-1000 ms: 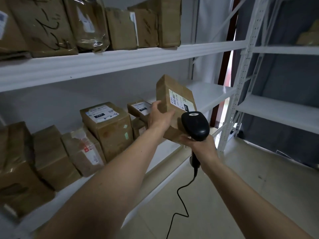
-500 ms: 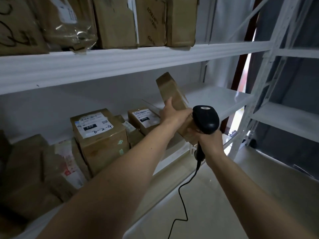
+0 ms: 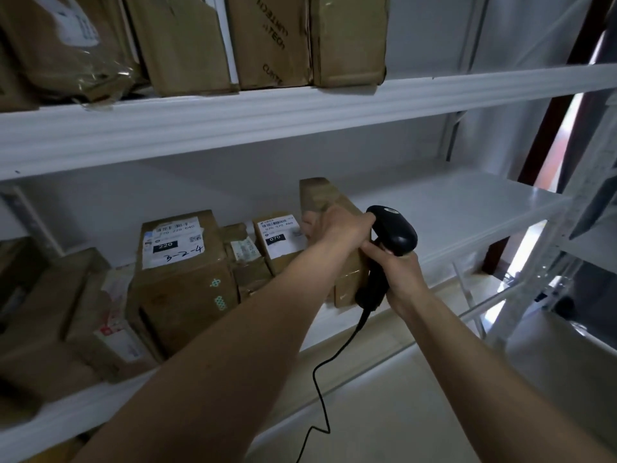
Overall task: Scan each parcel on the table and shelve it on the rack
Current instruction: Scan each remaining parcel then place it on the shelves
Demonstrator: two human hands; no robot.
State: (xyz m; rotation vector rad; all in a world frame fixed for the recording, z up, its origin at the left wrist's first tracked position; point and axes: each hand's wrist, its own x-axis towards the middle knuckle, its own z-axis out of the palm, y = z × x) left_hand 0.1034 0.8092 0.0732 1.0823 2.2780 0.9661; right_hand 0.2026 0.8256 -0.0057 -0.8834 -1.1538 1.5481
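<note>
White metal rack (image 3: 300, 128) with two shelf levels in view; the upper shelf carries a row of upright brown cartons (image 3: 267, 38) and a plastic-wrapped parcel (image 3: 66, 45) at the left; the lower shelf (image 3: 450, 208) holds a cluster of boxes at its left half, its right half bare white board. Largest box on the lower shelf: a carton (image 3: 180, 272) labelled "220" with "3-2-4" handwritten below the label; to its right a smaller box (image 3: 278, 240) labelled "070", with a crumpled small package (image 3: 245, 259) between the two; further left, several dim brown cartons (image 3: 50, 315) (labels unreadable). The parcel (image 3: 334, 235) being shelved stands on end on the lower shelf, near its front edge, just right of the "070" box and touching or nearly touching it; which, cannot be told. Left hand (image 3: 334, 225) grips the parcel's upper part, its fingers curled round the far side and thumb on the near face. Right hand (image 3: 397, 272) is closed round the handle of a black barcode scanner (image 3: 394, 233), whose head lies against the parcel's right side; its black cable (image 3: 320, 389) hangs down in a loose curve toward the pale floor (image 3: 434, 412).
</note>
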